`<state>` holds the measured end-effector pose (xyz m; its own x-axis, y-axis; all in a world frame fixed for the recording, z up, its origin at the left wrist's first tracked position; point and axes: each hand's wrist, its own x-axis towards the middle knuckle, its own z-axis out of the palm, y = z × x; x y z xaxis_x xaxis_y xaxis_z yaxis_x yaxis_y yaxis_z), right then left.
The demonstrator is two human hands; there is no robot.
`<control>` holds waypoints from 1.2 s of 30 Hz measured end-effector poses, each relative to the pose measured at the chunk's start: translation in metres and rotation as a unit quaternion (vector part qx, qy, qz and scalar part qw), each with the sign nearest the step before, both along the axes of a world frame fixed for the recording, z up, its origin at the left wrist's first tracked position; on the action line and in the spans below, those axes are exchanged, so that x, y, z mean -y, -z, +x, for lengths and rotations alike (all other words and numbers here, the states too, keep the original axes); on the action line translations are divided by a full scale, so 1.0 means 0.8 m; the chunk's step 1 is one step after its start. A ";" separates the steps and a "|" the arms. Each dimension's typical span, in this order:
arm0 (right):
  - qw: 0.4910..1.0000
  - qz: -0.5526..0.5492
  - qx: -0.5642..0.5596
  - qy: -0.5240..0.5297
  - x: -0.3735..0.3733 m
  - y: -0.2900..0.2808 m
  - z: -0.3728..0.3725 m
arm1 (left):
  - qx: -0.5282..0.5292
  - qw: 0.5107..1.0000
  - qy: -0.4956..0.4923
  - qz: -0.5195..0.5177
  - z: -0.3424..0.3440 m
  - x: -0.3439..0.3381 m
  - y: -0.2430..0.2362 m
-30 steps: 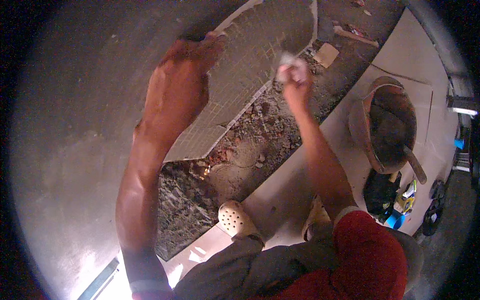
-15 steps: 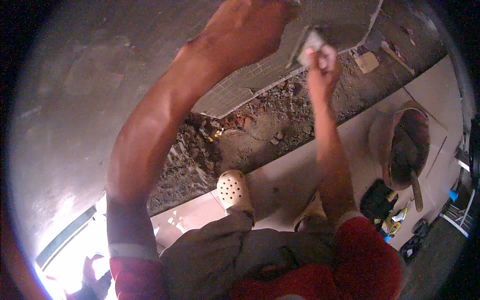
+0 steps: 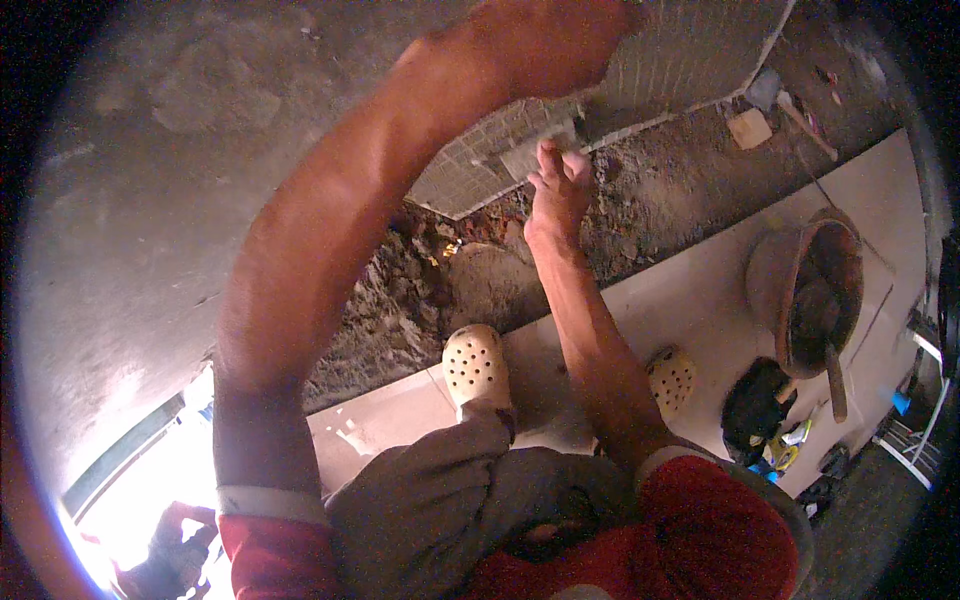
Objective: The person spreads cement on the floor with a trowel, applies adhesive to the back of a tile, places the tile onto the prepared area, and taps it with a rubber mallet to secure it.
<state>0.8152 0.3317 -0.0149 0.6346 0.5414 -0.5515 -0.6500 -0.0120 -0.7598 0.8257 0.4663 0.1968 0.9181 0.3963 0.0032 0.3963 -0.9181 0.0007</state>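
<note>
My right hand [image 3: 562, 200] is closed on a flat pale grey piece [image 3: 524, 158], held against the grid-patterned panel [image 3: 455, 185] low on the wall. Motion blurs this piece, and I cannot make out its kind. My left arm reaches up across the view. At the top edge, my left hand [image 3: 585, 40] is against the upper part of the panel, its fingers hidden or cut off. Below the panel's lower edge runs a strip of loose, broken soil [image 3: 400, 300].
A tilted tub [image 3: 775, 275] with dark contents and a wooden handle [image 3: 836, 385] stands on the pale tiled floor [image 3: 700, 255] at right, near a black bag [image 3: 752, 410]. A wooden-handled tool [image 3: 806, 125] and beige square [image 3: 748, 128] lie far right. Another person [image 3: 170, 550] shows lower left.
My right hand has moved left and down along the panel with the flat grey piece. My left hand has shifted slightly right, and the view has moved a little.
</note>
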 end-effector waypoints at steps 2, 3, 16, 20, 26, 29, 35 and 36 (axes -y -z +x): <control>0.995 0.103 0.009 -0.013 -0.005 -0.023 0.002 | 0.036 0.999 0.006 -0.005 -0.001 0.003 -0.009; 0.987 0.155 0.010 -0.028 -0.002 -0.033 0.006 | 0.054 0.998 0.008 -0.007 -0.005 0.006 -0.016; 0.967 0.093 0.215 -0.098 -0.019 -0.051 0.013 | 0.183 0.976 -0.075 -0.094 -0.193 0.066 -0.115; 0.834 0.119 0.493 -0.220 0.003 -0.099 0.028 | 0.242 0.936 -0.182 -0.180 -0.269 0.112 -0.110; 0.498 0.185 0.813 -0.241 -0.003 -0.129 0.016 | 0.403 0.763 -0.394 -0.316 -0.338 0.176 -0.013; 0.459 0.245 0.819 -0.244 -0.023 -0.141 0.009 | 0.409 0.739 -0.417 -0.336 -0.353 0.193 0.029; 0.392 0.239 0.851 -0.254 -0.036 -0.117 0.018 | 0.374 0.705 -0.481 -0.364 -0.363 0.210 0.067; 0.378 0.229 0.856 -0.267 -0.031 -0.105 0.019 | 0.389 0.710 -0.463 -0.361 -0.363 0.211 0.073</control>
<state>0.8307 0.3566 0.0694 -0.4187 0.6344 0.6498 0.8015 0.5945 -0.0639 0.5353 0.2978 0.1384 0.0934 0.9851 -0.1442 0.4518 0.0871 0.8879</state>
